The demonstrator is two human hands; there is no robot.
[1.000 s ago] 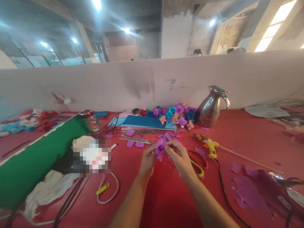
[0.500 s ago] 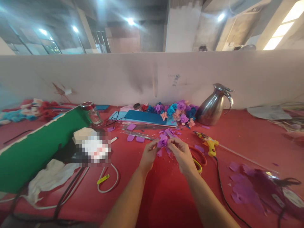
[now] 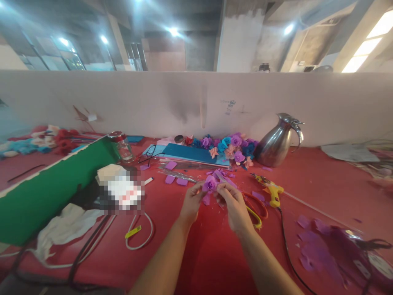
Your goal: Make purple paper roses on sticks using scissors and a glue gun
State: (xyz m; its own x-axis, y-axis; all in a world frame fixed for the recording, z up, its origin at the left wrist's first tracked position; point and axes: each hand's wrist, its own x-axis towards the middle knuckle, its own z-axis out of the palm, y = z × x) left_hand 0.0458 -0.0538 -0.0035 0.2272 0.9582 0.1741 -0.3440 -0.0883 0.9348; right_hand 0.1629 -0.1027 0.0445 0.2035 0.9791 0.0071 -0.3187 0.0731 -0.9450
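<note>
Held just above the middle of a red counter (image 3: 204, 258): a purple flower (image 3: 210, 182), between the left hand (image 3: 190, 203) and the right hand (image 3: 235, 205). Pinched at its left edge by the left fingers, closed with only petal between them; pinched likewise at its right edge by the right fingers, tips nearly together. Turned with its coiled centre up and toward the near side; too round to show a clear long axis.

Surrounded on the counter by purple pieces (image 3: 182, 181) and, to the right, a yellow glue gun (image 3: 274, 195). Backed on the far side by a blue sheet (image 3: 190, 153), heaped flowers (image 3: 229, 152) and a metal jug (image 3: 274, 142). Flanked at left by a glass jar (image 3: 125, 152) and a green panel (image 3: 61, 180).

Closed off at the far edge by a pale partition (image 3: 138, 98), with a column (image 3: 238, 47) and bright ceiling lights (image 3: 173, 32) beyond.
</note>
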